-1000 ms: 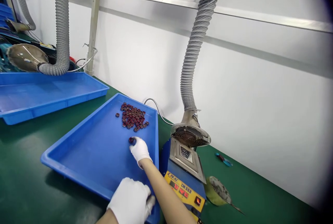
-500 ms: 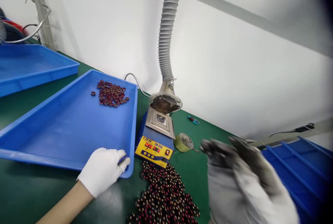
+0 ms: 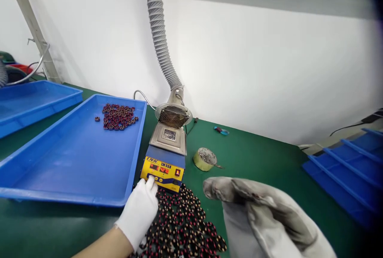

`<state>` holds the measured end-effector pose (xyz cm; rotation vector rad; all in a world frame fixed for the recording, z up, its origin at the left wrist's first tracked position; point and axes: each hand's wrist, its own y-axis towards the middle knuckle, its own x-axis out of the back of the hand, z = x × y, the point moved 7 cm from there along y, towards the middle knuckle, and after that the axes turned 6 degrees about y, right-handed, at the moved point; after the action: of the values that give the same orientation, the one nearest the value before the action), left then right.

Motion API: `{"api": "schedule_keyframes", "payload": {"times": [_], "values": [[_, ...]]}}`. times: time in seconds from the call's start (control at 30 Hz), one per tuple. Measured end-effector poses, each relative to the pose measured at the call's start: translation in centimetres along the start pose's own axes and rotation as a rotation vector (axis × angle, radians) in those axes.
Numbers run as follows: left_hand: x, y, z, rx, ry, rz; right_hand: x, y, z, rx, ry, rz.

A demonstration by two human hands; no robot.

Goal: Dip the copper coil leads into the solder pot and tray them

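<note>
My left hand (image 3: 140,210), in a thin white glove, reaches to the yellow front panel of a solder pot (image 3: 163,170). Its fingertips touch the panel by the round buttons under the red digits, and no object shows in it. A thick, stained grey-white glove covers my right hand (image 3: 263,214), held over the table at the lower right. The fingers there are stretched out and slightly bent, with nothing visible in them. Between the hands lies a heap of small black rings (image 3: 182,226) with red and copper-coloured segments.
Left of the pot, a blue tray (image 3: 80,162) holds more rings (image 3: 118,117). Another blue tray (image 3: 36,106) stands farther left. An extraction hose (image 3: 160,30) hangs above the pot. A small tin (image 3: 201,162), blue-handled cutters (image 3: 221,130) and blue trays (image 3: 344,178) are rightward.
My left hand has moved from the tray's near corner to the pot's panel. My right hand has shifted slightly left, and the digits differ. The camera view has tilted.
</note>
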<state>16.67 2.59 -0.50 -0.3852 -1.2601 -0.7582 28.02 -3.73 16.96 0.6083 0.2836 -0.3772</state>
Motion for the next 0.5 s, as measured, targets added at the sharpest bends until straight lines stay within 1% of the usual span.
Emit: {"api": "schedule_keyframes", "payload": {"times": [0.07, 0.13, 0.17, 0.2, 0.23, 0.27, 0.3, 0.33, 0.4, 0.43, 0.5], "values": [[2.2, 0.5, 1.0, -0.012, 0.034, -0.049, 1.5, 0.5, -1.0, -0.039, -0.033, -0.075], [6.0, 0.8, 2.3, 0.012, 0.043, -0.166, 2.8, 1.0, -2.6, -0.097, -0.061, -0.186], [8.2, 0.8, 3.0, 0.032, 0.031, -0.256, 3.0, 1.3, -3.5, -0.133, -0.06, -0.226], [11.1, 0.4, 4.0, 0.085, -0.051, -0.471, 2.8, 1.5, -4.4, -0.178, -0.042, -0.235], [13.4, -0.2, 4.7, 0.122, -0.116, -0.647, 2.2, 1.7, -5.3, -0.229, 0.001, -0.214], [15.0, -0.7, 5.2, 0.133, -0.164, -0.779, 1.3, 1.8, -6.2, -0.283, 0.07, -0.163], [16.2, -1.2, 5.5, 0.138, -0.2, -0.896, 0.2, 1.7, -6.9, -0.332, 0.157, -0.097], [16.8, -1.5, 5.6, 0.129, -0.212, -0.969, -0.8, 1.6, -7.5, -0.37, 0.248, -0.031], [17.0, -1.6, 5.4, 0.087, -0.217, -1.039, -2.1, 1.3, -8.3, -0.402, 0.393, 0.053], [16.8, -1.7, 5.4, 0.075, -0.235, -1.065, -2.2, 1.3, -8.5, -0.395, 0.424, 0.06], [16.3, -1.9, 5.8, 0.104, -0.328, -1.097, -1.9, 1.4, -8.7, -0.34, 0.396, 0.045]]}}
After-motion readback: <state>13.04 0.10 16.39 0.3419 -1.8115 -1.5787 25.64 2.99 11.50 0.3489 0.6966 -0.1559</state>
